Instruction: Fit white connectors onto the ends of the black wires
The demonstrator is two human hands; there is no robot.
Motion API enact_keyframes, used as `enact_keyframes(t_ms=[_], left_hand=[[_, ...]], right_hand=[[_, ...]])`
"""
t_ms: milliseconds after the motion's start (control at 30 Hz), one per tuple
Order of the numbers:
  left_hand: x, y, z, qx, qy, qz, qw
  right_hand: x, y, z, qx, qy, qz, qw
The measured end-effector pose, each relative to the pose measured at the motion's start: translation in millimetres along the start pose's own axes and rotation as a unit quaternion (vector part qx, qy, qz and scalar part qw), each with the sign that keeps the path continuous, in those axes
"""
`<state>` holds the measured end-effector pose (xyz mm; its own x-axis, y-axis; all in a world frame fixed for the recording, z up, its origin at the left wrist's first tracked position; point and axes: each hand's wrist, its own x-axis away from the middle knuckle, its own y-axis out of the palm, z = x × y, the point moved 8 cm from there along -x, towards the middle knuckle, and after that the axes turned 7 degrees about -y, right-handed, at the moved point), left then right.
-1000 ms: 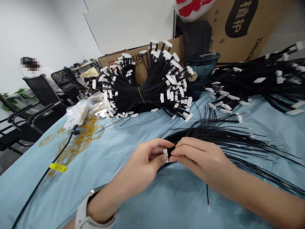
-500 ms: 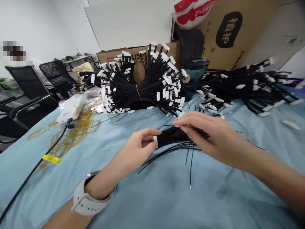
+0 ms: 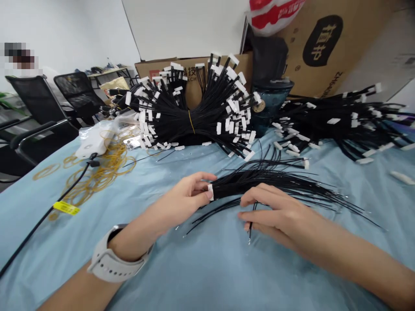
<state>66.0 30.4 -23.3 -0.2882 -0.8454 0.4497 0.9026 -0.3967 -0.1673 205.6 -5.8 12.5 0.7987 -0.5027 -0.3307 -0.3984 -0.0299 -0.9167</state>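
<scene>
My left hand pinches a white connector at the left end of a bundle of black wires. The bundle lies across the blue cloth, its loose metal-tipped ends fanning out to the right. In front of it, my right hand has its fingers bent around a few loose black wires, whose tips stick out below the fingers. The grip on these is partly hidden. A few more wires curve below the bundle toward the left.
Behind stands a large tied bundle of black cables with white connectors. Another cable pile lies at the right. Yellow rubber bands, a white device and a black cord are at the left. Cardboard boxes stand behind.
My right hand has moved down toward me, from above the bundle to the loose wires in front, uncovering the bundle. My left hand keeps its hold on the connector.
</scene>
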Motion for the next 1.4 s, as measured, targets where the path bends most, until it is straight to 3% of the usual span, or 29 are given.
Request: enact_keyframes(t_ms=[167, 267, 400, 500, 633, 1033, 1400], left_hand=[[-2, 4.7, -4, 0.055, -0.01, -0.021, 0.998], [-3, 9.3, -5, 0.116, -0.013, -0.041, 0.992], [-2, 12.2, -3, 0.151, -0.014, -0.043, 0.987], [-1, 14.1, -3, 0.151, -0.017, -0.047, 0.987], [2, 16.9, -1, 0.127, -0.011, -0.057, 0.99], [5, 21.0, 6, 0.041, 0.018, -0.055, 0.997], [4, 23.6, 5, -0.001, 0.028, -0.054, 0.998]], right_hand=[[-1, -13, -2, -0.084, -0.037, 0.117, 0.989], [0, -14, -5, -0.069, -0.016, 0.146, 0.987], [1, -13, 0, -0.053, 0.052, 0.148, 0.986], [5, -10, 14, -0.1, 0.122, 0.165, 0.974], [10, -1, 25, -0.143, 0.186, 0.137, 0.962], [9, -1, 20, -0.137, 0.191, 0.141, 0.962], [7, 4, 23, -0.203, 0.2, 0.117, 0.951]])
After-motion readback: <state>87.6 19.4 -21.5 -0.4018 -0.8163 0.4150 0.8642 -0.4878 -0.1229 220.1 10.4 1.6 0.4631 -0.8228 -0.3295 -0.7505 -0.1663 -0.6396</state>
